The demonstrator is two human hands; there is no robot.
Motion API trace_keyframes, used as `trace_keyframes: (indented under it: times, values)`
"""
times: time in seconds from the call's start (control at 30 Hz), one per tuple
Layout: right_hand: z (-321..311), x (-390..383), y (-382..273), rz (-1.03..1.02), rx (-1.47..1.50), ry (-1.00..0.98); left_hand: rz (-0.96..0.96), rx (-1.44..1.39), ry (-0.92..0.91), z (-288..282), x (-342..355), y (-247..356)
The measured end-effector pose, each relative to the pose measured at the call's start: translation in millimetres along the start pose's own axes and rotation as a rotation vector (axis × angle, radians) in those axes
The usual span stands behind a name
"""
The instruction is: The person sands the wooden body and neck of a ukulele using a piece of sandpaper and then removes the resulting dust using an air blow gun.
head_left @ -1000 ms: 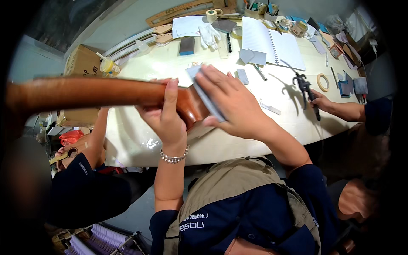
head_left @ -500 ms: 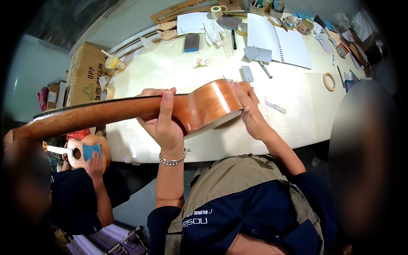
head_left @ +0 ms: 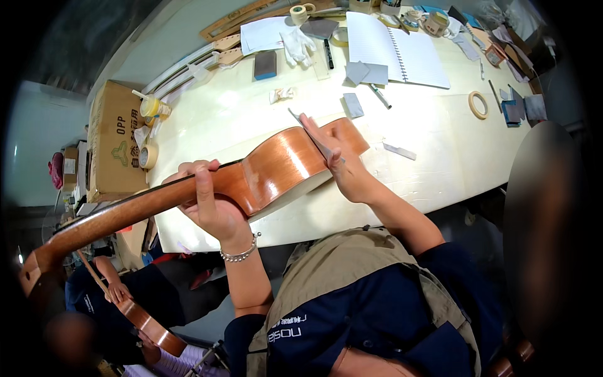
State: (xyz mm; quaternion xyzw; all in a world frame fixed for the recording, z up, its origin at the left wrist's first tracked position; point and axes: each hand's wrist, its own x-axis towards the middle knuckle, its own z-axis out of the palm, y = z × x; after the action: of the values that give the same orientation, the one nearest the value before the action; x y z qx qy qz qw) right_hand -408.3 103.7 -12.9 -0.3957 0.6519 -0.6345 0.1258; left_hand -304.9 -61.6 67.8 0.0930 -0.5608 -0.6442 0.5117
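Observation:
A ukulele [head_left: 286, 164] with a glossy brown body lies slantwise above the table, its side facing up. Its neck runs down to the left, with the headstock at the view's edge. My left hand [head_left: 213, 204] is wrapped round the neck close to the body, the thumb lying across the back. Against the body's side, my right hand [head_left: 342, 160] presses a thin grey sheet of sandpaper [head_left: 312, 135] with its fingers straight and close together. One edge of the sheet sticks out past the fingers. The rest of it is hidden under the palm.
On the table [head_left: 440, 144] lie a spiral notebook [head_left: 402, 47], a white glove [head_left: 296, 47], a sanding block [head_left: 265, 65] and a tape roll [head_left: 477, 105]. A cardboard box [head_left: 116, 144] stands at left. Below it a co-worker [head_left: 119, 292] holds another instrument [head_left: 151, 327].
The ukulele has shifted slightly left and down in view. My right hand has turned more edge-on, and the grey sheet now shows under it. The co-worker has tilted the other instrument.

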Motion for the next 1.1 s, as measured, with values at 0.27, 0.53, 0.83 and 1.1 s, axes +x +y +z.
trace_keyframes:
  times: [0.27,0.53,0.83,1.1]
  values:
    - [-30,-8,41,0.191,-0.567,-0.104,0.004,-0.097,0.081,-54,6,-9]
    - [-17,6,58,0.049,-0.038,-0.143,-0.115,-0.406,0.084,-129,1,-13]
    - [62,-51,176,0.492,1.062,-0.029,-0.104,-0.124,0.672,-156,-15,-1]
    - [65,-13,113,0.081,-0.401,-0.233,-0.095,-0.288,0.387,-156,-26,14]
